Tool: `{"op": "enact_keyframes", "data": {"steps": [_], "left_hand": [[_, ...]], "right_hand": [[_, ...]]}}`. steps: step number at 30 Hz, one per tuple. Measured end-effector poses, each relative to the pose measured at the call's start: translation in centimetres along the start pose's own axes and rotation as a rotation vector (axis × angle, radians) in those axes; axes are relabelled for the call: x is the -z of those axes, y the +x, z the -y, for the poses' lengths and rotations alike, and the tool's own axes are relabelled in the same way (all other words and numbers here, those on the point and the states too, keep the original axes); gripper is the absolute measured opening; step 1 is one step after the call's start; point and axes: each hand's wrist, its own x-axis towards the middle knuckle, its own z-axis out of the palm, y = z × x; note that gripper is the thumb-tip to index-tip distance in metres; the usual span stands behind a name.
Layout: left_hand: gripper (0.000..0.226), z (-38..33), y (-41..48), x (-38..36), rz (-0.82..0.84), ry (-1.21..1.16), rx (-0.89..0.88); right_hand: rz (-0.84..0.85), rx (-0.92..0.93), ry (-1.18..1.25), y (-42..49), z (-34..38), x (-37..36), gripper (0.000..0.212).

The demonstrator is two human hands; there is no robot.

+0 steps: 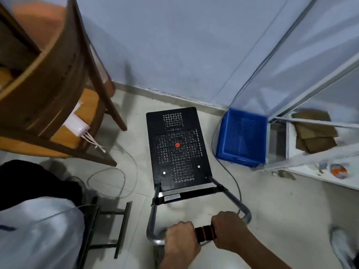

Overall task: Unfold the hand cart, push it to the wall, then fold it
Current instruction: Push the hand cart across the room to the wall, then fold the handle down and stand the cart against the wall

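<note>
The hand cart stands unfolded on the pale floor. Its black perforated platform (177,146) lies flat, with a red dot in the middle, and its far edge sits a short way from the blue-grey wall (174,45). A silver tube handle (231,197) rises toward me and ends in a black-and-red foam grip (205,233). My left hand (180,240) is closed around the handle bar left of the grip. My right hand (228,229) is closed around it on the right.
A wooden chair (58,98) with a white pouch on its seat stands at the left. A blue plastic crate (241,137) sits right of the platform, beside a white shelf unit (310,152). Cables (108,183) loop on the floor. A person in a white top (38,230) is at lower left.
</note>
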Motion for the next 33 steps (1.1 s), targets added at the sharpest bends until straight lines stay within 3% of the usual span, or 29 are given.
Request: {"op": "enact_keyframes", "data": {"steps": [7,10,13,18,23,27,33], "left_hand": [[0.013,-4.3,5.1,7.9,-0.078,-0.263,0.071],[0.037,-6.1,7.8,10.2,-0.18,-0.383,0.121],[0.057,-8.3,11.1,11.6,-0.246,-0.528,0.25],[0.014,-11.5,13.3,16.6,-0.254,-0.63,0.341],[0.013,-12.6,17.8,21.5,-0.371,-0.804,0.382],[0.024,-12.9,21.5,25.1,-0.335,-0.923,0.357],[0.014,-11.7,25.1,28.8,-0.36,-1.063,0.363]], "right_hand": [[0.065,0.094,-0.155,3.9,-7.6,9.5,0.025],[0.07,0.142,-0.244,5.4,-10.4,14.3,0.016],[0.052,0.256,-0.332,7.8,-13.1,18.3,0.023],[0.098,0.367,-0.535,11.5,-16.4,24.5,0.024],[0.194,0.372,-0.752,16.3,-18.5,30.7,0.004],[0.243,0.324,-0.794,19.8,-20.5,34.7,0.012],[0.171,0.255,-0.826,23.7,-21.0,38.7,0.024]]}}
